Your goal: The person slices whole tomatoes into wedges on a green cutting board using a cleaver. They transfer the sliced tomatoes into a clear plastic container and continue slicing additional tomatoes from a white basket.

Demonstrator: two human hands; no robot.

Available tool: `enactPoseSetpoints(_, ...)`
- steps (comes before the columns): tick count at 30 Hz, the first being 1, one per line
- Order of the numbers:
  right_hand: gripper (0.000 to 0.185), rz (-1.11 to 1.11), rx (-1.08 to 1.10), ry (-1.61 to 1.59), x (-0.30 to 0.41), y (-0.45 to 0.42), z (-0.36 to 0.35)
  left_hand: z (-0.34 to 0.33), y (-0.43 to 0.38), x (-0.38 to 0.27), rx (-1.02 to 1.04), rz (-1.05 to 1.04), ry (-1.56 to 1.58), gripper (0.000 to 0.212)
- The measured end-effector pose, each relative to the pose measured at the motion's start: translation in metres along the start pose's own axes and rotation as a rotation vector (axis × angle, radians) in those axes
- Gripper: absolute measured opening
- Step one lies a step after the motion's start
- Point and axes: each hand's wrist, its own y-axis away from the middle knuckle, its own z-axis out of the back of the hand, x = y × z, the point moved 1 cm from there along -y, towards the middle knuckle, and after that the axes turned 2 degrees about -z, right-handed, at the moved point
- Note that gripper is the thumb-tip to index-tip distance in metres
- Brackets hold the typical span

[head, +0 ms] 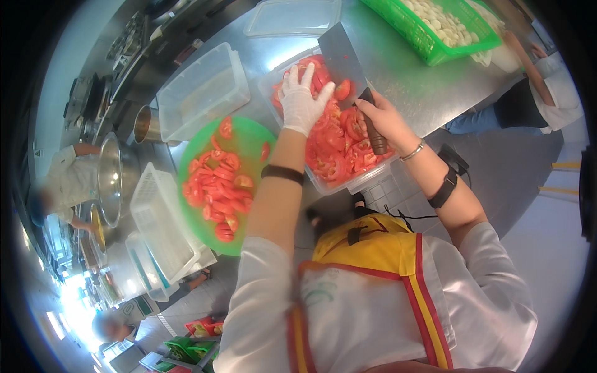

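Note:
My left hand (302, 100), in a white glove, lies with fingers spread on sliced tomatoes (330, 135) in a clear plastic container (322, 186). My right hand (385, 119) is bare and grips the dark handle of a cleaver (343, 53). The cleaver's broad blade stands over the container's far right part, beside some tomato wedges. To the left of the container, a round green cutting board (196, 154) bears a pile of tomato slices (219, 186) in some juice. Whether my left hand presses on or grasps the slices cannot be told.
An empty clear tub (205, 88), a metal pot (148, 125), a steel bowl (111, 177) and a white basket (161, 228) stand left. A plastic lid (294, 18) lies at the back. A green basket (433, 49) holds pale round items. Other people are at the left and right.

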Motion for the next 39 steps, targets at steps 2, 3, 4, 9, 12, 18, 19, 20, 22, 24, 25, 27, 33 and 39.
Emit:
enactPoseSetpoints(2, 0.023, 0.002, -0.021, 0.124, 0.003, 0.0, 0.007, 0.0, 0.011, -0.015, -0.017, -0.056, -0.151, 0.072)
enactPoseSetpoints(3, 0.027, 0.181, -0.083, 0.313, -0.001, -0.002, 0.009, 0.0, 0.014, -0.023, -0.027, -0.086, -0.227, 0.072)
enactPoseSetpoints(4, 0.031, 0.368, -0.144, 0.505, -0.008, -0.009, 0.01, 0.001, 0.011, -0.027, -0.027, -0.081, -0.227, 0.071)
enactPoseSetpoints(9, 0.036, 0.506, -0.259, 0.692, -0.003, -0.001, -0.008, 0.014, 0.024, -0.046, -0.062, -0.262, -0.258, 0.059)
enactPoseSetpoints(12, 0.032, 0.455, -0.198, 0.522, -0.006, 0.008, -0.01, 0.037, 0.045, -0.012, -0.204, -0.16, -0.134, 0.044)
enactPoseSetpoints(18, 0.034, 0.195, 0.24, 0.297, -0.017, 0.058, -0.072, 0.094, 0.134, 0.098, 0.316, 0.1, -0.435, 0.028)
enactPoseSetpoints(19, 0.036, 0.211, 0.25, 0.377, -0.033, 0.057, -0.084, 0.104, 0.144, 0.104, 0.449, 0.144, -0.472, 0.027)
enactPoseSetpoints(20, 0.042, 0.359, 0.292, 0.626, -0.037, 0.047, -0.093, 0.117, 0.152, 0.11, 0.352, 0.128, -0.407, 0.026)
enactPoseSetpoints(22, 0.042, 0.378, 0.276, 0.877, -0.038, 0.029, -0.126, 0.154, 0.164, 0.119, 0.161, 0.098, -0.282, 0.024)
enactPoseSetpoints(24, 0.04, 0.513, 0.263, 1.058, -0.056, -0.004, -0.154, 0.188, 0.176, 0.17, -0.107, 0.086, -0.233, 0.026)
enactPoseSetpoints(25, 0.04, 0.52, 0.227, 1.164, -0.059, -0.016, -0.167, 0.205, 0.18, 0.195, -0.207, 0.16, -0.335, 0.032)
enactPoseSetpoints(27, 0.04, 0.538, 0.187, 1.3, -0.071, -0.029, -0.186, 0.226, 0.198, 0.25, -0.159, 0.556, -0.402, 0.049)
enactPoseSetpoints(33, 0.041, 0.593, 0.358, 1.394, -0.083, -0.015, -0.221, 0.19, 0.207, 0.311, -0.027, 0.462, -0.246, 0.06)
enactPoseSetpoints(39, 0.035, 0.447, 0.413, 0.975, -0.095, 0.008, -0.193, 0.199, 0.209, 0.277, 0.133, 0.312, -0.14, 0.062)
